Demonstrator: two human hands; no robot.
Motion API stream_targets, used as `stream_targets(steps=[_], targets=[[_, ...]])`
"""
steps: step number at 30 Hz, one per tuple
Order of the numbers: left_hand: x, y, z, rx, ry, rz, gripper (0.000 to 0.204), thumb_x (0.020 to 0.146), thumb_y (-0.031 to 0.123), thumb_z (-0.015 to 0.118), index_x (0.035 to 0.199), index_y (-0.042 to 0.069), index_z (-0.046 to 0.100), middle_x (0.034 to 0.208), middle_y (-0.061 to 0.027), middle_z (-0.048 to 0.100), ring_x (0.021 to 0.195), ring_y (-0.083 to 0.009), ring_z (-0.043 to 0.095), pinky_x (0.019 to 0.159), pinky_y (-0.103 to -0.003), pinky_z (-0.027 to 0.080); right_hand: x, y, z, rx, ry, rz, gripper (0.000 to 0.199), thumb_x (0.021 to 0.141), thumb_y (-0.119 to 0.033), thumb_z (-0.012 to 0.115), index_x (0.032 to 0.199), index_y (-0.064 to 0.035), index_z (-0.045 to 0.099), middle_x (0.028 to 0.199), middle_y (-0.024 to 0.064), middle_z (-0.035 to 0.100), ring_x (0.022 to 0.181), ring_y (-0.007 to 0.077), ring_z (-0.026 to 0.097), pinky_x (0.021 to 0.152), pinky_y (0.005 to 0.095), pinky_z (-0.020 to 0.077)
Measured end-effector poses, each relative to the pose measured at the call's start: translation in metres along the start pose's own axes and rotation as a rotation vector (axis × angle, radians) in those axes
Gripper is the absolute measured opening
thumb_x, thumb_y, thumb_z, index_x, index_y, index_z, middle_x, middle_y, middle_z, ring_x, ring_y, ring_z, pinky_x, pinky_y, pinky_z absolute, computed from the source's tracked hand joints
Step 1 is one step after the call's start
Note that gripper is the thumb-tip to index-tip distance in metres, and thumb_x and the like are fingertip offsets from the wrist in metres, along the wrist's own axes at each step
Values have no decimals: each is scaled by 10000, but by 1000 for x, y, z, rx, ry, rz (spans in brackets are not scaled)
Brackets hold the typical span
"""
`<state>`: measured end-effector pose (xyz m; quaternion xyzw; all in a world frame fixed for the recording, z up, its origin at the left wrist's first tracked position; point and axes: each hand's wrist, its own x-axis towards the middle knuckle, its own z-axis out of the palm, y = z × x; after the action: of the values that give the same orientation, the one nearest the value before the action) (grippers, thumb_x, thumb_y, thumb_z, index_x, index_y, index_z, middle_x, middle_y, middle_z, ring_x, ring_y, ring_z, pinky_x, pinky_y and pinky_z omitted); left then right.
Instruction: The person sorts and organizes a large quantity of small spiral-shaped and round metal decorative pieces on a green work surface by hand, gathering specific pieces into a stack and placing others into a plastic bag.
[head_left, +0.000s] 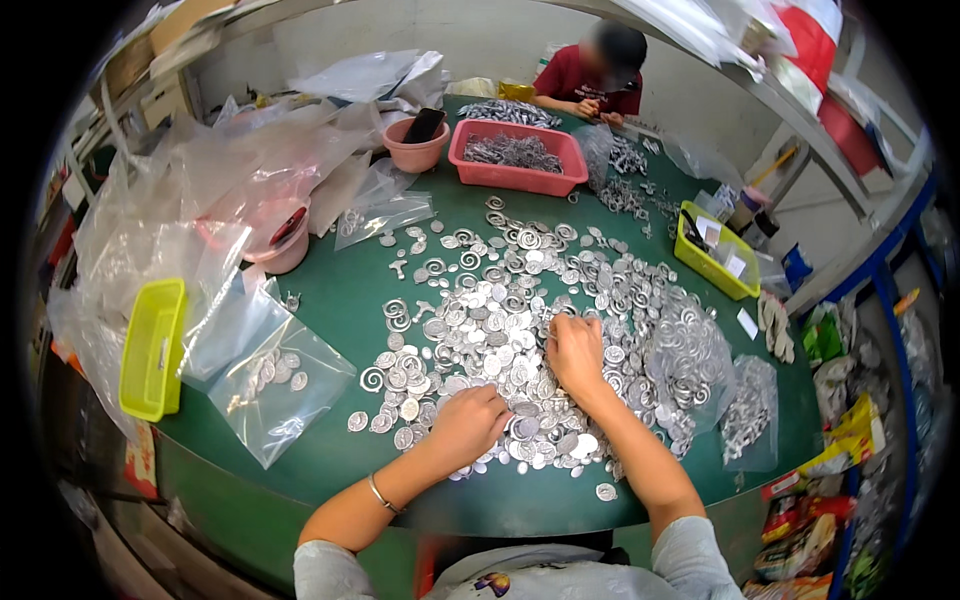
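Note:
A broad heap of silver-coloured metal pendants (pixel 490 330), many round or oval and some spiral, lies on the green table (pixel 300 480). My left hand (pixel 468 428) rests at the near side of the heap with its fingers curled together; what they hold, if anything, is hidden. Farther in and to the right, my right hand (pixel 577 352) reaches down among the pendants. Its fingers are bent inward, and their tips are hidden from view. A silver bangle (pixel 382 494) circles my left wrist. Left of the heap, a clear plastic bag (pixel 310 400) contains several oval pendants.
Clear bags of metal pieces (pixel 750 410) lie at right. Yellow-green trays (pixel 153 350) stand at both sides. Behind the heap are a pink tray (pixel 520 178) of metal parts and a pink bowl (pixel 415 155) with a phone. Across the table, another person (pixel 595 75) handles small things.

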<state>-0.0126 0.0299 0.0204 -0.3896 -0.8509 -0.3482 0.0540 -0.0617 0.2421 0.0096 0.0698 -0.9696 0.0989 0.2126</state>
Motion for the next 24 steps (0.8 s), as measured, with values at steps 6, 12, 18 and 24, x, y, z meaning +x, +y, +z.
stream_targets(steps=[6,12,18,24], targets=[[-4,-1,4,21,23,19,107,761,134,613,767,31,587,765,-98,516,735,-281,552,652,-372,453,2,1,-4,348,-219,114,210,760,-136,596,940,-29,605,796,141,613,817,318,564,788,410,357],[-5,-2,11,46,21,7,99,756,129,618,801,47,586,819,-84,519,785,-257,533,676,-361,446,3,-23,2,102,-263,132,193,715,-187,685,774,-28,592,778,149,618,786,305,582,777,407,352],[-8,3,15,43,24,24,174,757,137,621,885,31,570,902,-92,517,836,-260,516,740,-349,437,-4,-36,0,74,-164,82,168,697,-133,678,784,-19,591,784,151,603,778,311,577,758,408,366],[-8,4,16,31,24,41,199,763,146,622,911,25,567,897,-97,536,858,-259,517,756,-341,438,-7,-25,2,267,-182,200,235,680,-134,695,871,-19,621,774,111,625,796,284,575,763,387,354]])
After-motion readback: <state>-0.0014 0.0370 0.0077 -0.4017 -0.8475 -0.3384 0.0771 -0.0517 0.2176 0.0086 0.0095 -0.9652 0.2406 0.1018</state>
